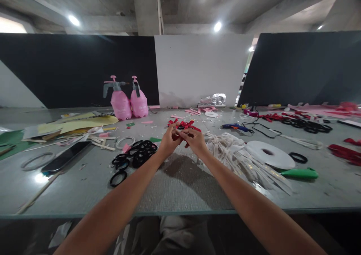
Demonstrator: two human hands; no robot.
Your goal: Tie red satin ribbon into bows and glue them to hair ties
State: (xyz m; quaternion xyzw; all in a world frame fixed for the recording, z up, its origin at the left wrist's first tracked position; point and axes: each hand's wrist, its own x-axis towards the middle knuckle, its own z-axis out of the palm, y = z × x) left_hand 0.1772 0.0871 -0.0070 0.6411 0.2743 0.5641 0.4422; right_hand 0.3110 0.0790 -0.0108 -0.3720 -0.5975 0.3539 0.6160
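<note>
Over the middle of the table, my left hand (170,139) and my right hand (195,139) meet with fingers closed on a red ribbon bow (191,125). Loops of the bow stick out above the fingertips; its middle is hidden by them. A pile of black hair ties (144,154) lies left of my left wrist, with a single one in front. Close to my right wrist is a bundle of white strips (225,148). Beside it a white roll (267,154) lies flat.
Two pink spray bottles (121,104) stand at the back left. A phone (67,156) and yellow paper (76,125) lie left. A blue glue gun (236,127) with its cord, a green-handled tool (300,173) and red ribbons (345,154) are on the right.
</note>
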